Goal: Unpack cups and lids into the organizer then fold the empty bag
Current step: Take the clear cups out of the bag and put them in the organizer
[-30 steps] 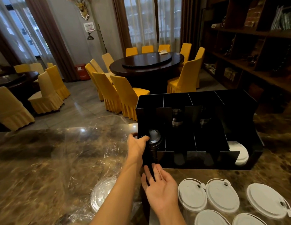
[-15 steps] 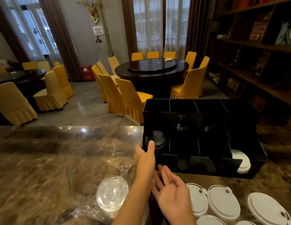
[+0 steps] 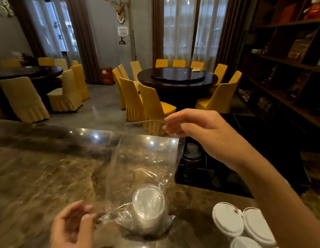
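A clear plastic bag (image 3: 143,158) is stretched up from the marble counter (image 3: 39,176). My right hand (image 3: 196,129) pinches its top edge and holds it raised. A stack of clear lids (image 3: 148,199) lies inside the bag at its low end. My left hand (image 3: 73,226) hovers at the bag's lower left corner with its fingers curled; motion blur hides whether it grips the plastic. The black organizer (image 3: 227,176) stands on the right, behind my right forearm. A stack of black lids (image 3: 191,153) sits in its front left slot.
Several white lids (image 3: 227,219) lie flat on the counter at the bottom right. Beyond the counter are round dark tables with yellow-covered chairs (image 3: 152,106). Dark wooden shelves (image 3: 289,68) line the right wall.
My left hand has left the black lids in the organizer and dropped to the bag's lower corner. My right hand has taken the bag's top edge and lifted it. The view has swung left.
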